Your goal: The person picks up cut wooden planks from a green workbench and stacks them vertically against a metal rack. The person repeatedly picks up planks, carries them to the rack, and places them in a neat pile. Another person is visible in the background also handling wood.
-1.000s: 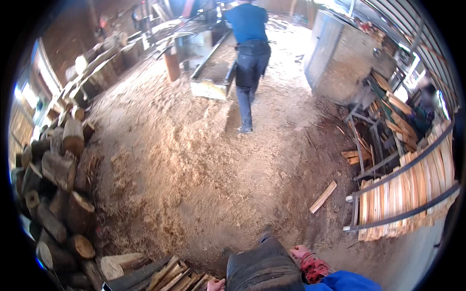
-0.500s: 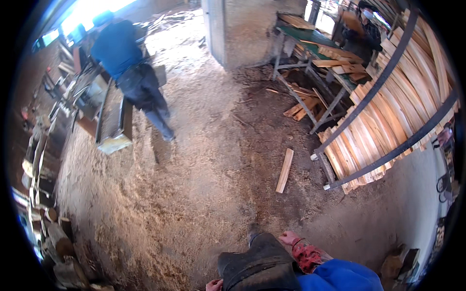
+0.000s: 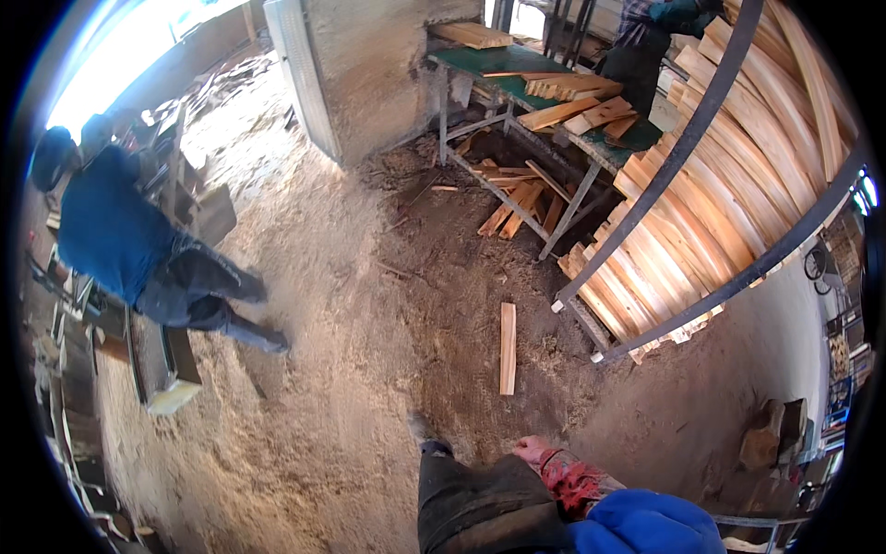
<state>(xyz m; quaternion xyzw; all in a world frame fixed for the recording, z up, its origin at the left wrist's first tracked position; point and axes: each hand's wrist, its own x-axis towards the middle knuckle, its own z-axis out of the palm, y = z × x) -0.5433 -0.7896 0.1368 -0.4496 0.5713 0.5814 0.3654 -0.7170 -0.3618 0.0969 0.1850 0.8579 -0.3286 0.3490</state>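
My right hand (image 3: 531,450) hangs beside my dark trousers (image 3: 475,503), below a red patterned cuff and a blue sleeve. Its fingers look loosely curled in, and nothing shows in them. On the floor ahead of that hand lies a single short wooden plank (image 3: 508,349), apart from it. My left hand is out of the picture.
On the right, a dark metal rack (image 3: 669,166) holds a stack of boards (image 3: 711,212). Beyond it stands a green-topped table (image 3: 480,61) with planks on and under it. One person (image 3: 115,226) in blue bends at the left; another (image 3: 637,55) stands behind the table.
My view has turned right and come closer to the table and rack. My left hand, partly visible at the lower edge before, has left the picture. The right hand stays low, holding nothing visible.
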